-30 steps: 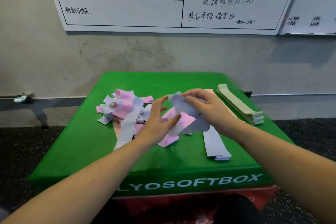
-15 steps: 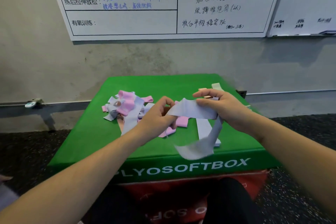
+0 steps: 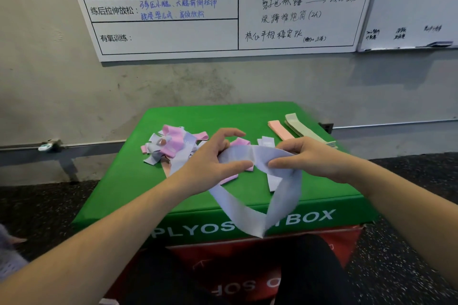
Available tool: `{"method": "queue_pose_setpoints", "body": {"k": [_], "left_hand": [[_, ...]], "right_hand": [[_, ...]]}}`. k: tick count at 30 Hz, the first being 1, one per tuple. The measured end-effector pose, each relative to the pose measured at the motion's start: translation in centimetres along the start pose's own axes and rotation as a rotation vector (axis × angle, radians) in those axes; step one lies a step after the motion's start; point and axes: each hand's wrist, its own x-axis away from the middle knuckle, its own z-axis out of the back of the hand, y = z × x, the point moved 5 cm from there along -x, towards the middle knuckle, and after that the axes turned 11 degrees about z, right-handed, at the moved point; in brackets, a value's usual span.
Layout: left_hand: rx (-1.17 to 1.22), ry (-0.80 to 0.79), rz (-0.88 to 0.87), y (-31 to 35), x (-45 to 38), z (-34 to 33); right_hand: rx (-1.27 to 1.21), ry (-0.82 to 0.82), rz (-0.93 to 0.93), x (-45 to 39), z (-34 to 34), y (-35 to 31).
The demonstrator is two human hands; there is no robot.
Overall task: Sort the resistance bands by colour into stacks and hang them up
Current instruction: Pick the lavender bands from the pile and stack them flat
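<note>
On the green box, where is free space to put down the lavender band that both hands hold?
The green box is bare along its front left, below the mixed pile, and along the back edge between that pile and the pink stack. The centre is crowded: the left hand and right hand hold the lavender band over loose bands.

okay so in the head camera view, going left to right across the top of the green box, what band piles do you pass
Jumbled pink and lavender pile → lavender stack, partly behind the held band → pink stack → pale green stack.
</note>
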Motion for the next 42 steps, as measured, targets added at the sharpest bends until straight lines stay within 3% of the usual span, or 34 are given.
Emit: {"method": "queue_pose_setpoints", "body": {"k": [7,14,21,26,29,37,42], "left_hand": [[-0.043,0.071,-0.172,1.8,1.6,-0.9],[0.084,0.149,-0.169,1.2,1.2,-0.9],[0.525,0.087,0.136,0.5,1.0,-1.6],[0.734,0.111,0.254,-1.0,0.9,-2.4],[0.752,0.098,0.289,-1.8,0.7,-3.0],[0.719,-0.035,0.322,-1.6,0.8,-5.3],[0.572,-0.022,0.249,-1.8,0.7,-6.3]], "right_hand": [[-0.287,0.082,0.020,1.2,-2.3,0.2],[-0.391,0.118,0.038,1.3,-3.8,-1.1],[-0.722,0.285,-0.012,1.2,-4.3,-2.1],[-0.344,0.464,0.076,1.5,-3.3,-2.0],[-0.192,0.471,0.175,1.6,-3.2,-2.6],[-0.269,0.640,0.143,1.0,-2.9,-1.4],[-0.370,0.626,0.077,0.3,-2.9,-0.4]]}}
